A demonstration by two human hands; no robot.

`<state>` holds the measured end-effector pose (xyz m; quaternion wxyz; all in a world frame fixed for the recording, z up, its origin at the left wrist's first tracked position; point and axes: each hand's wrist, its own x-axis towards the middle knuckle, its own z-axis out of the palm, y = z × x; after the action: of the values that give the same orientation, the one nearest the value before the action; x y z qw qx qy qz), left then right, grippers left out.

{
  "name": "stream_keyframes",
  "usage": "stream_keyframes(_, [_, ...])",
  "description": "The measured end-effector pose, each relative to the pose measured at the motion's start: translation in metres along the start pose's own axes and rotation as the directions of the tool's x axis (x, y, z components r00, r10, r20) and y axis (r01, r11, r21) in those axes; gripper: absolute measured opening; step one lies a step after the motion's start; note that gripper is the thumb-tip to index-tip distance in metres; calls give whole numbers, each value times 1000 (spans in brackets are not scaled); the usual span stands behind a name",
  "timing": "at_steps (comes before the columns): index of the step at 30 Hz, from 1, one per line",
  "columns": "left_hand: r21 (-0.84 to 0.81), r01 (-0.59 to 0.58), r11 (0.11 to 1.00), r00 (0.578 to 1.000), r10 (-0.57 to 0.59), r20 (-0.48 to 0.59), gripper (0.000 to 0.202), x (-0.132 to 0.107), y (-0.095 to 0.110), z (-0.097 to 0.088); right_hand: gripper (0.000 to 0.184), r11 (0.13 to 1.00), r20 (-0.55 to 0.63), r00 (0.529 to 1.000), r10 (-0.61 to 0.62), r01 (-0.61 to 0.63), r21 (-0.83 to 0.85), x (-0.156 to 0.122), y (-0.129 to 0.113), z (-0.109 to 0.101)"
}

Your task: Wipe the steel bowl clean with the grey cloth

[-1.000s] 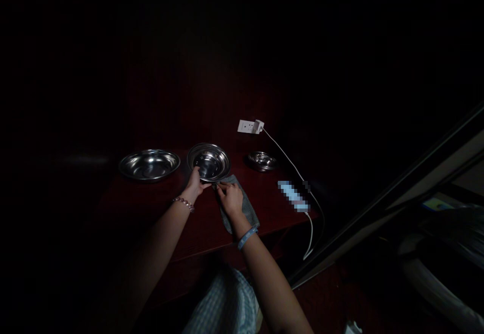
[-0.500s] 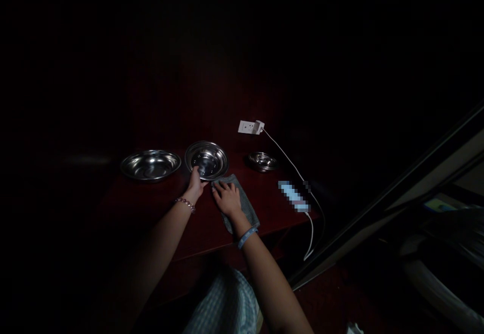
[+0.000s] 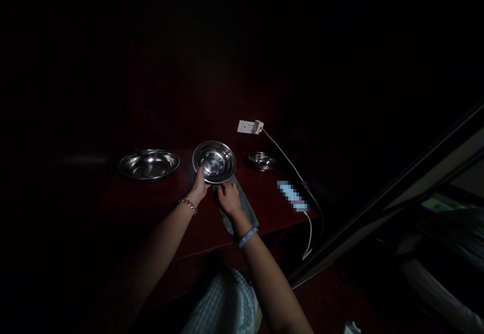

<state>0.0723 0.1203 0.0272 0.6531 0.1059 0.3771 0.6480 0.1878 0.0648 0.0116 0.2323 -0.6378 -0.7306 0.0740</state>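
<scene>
My left hand (image 3: 200,185) grips a shiny steel bowl (image 3: 214,158) by its near rim, thumb inside and fingers beneath. The bowl is tilted toward me, and small dot marks ring its bottom. Just right of it, my right hand (image 3: 229,198) is on a folded grey cloth (image 3: 247,209) lying on the table. Its fingers are bent and drawn together on the cloth's far end, close under the bowl's rim. Left of the bowl rests a wide steel dish (image 3: 148,164). Some smaller stacked steel bowls (image 3: 261,161) stand to the right.
The dark red table (image 3: 204,233) ends at a front edge near my lap. A lit phone (image 3: 293,196), blurred out, lies at the right with a white cable (image 3: 287,156) running to a charger in the wall socket (image 3: 245,127). The surroundings are very dark.
The bowl in my left hand has shifted a little to the right, over the cloth's far end. My right hand's fingers, spread flat on the cloth before, have curled in.
</scene>
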Motion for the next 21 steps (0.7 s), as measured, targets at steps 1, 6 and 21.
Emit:
stream_keyframes(1, [-12, 10, 1000, 1000, -10, 0, 29, 0, -1, -1, 40, 999, -20, 1000, 17, -16, 30, 2, 4, -3])
stream_keyframes(6, [-57, 46, 997, 999, -46, 1, 35, 2, 0, -1, 42, 992, 29, 995, -94, 91, 91, -7, 32, -34])
stream_keyframes(21, [-40, 64, 997, 998, -63, 23, 34, 9, 2, -4, 51, 858, 349, 806, -478, 513, -8, -89, 38, -49])
